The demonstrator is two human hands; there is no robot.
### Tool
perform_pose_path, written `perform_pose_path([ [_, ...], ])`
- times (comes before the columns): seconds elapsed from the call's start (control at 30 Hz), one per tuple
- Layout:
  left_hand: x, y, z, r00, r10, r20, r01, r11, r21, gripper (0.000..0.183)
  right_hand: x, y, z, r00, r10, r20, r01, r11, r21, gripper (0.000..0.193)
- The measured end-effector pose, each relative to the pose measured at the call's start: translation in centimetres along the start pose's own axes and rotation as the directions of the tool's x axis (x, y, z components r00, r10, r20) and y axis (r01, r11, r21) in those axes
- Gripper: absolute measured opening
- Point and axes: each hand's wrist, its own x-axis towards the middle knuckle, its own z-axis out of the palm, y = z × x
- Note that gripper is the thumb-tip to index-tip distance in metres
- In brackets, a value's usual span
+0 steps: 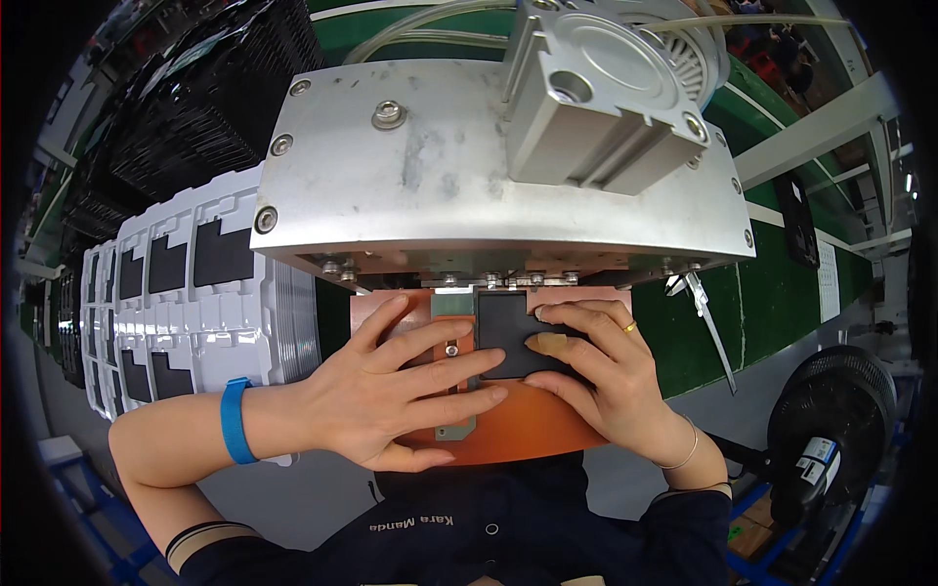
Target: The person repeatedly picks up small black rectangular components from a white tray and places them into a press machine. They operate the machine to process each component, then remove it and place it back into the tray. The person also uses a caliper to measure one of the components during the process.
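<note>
Hands (376, 396) angle inward, palms down, reaching over a dark plate (502, 327).

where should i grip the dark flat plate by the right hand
The dark plate, probably by its right edge, from the right: it lies flat, with a metal strip along its left and the metal block at its far end.

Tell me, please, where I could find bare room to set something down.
Likeliest is the green benchtop between the caliper and the white sheet. A smaller bare patch of orange base shows below the dark plate, between left hand and right hand. Crowded: the left side, white trays beside the metal housing.
</note>
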Motion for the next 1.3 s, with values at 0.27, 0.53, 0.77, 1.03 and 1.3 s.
perform_pose_path([
  [0.27, 0.02, -0.03, 0.47, 0.999, -0.048, 0.01, 0.048, 0.999, 0.007, 0.053, 0.54, 0.65, 0.1, 1.0, -0.017, 0.006, 0.016, 0.999, 0.036, 0.031],
  [0.53, -0.08, 0.16, 0.31, 0.996, -0.085, 0.038, 0.087, 0.994, -0.061, 0.059, 0.5, 0.68, 0.17, 1.0, -0.021, 0.003, 0.02, 0.999, 0.026, 0.032],
  [0.77, 0.19, -0.13, 0.11, 0.999, -0.05, 0.017, 0.05, 0.998, -0.04, 0.055, 0.13, 0.64, -0.07, 0.999, 0.014, 0.052, -0.015, 1.0, 0.026, 0.03],
  [1.03, -0.13, 0.0, 0.45, 0.998, -0.064, 0.025, 0.065, 0.997, -0.029, 0.061, 0.22, 0.61, -0.08, 0.999, 0.014, 0.043, -0.015, 0.999, 0.03, 0.03],
  [1.3, -0.05, -0.05, 0.36, 0.998, -0.059, 0.02, 0.06, 0.998, -0.016, 0.061, 0.42, 0.43, -0.27, 0.998, 0.008, 0.064, -0.009, 1.0, 0.02, 0.027],
])
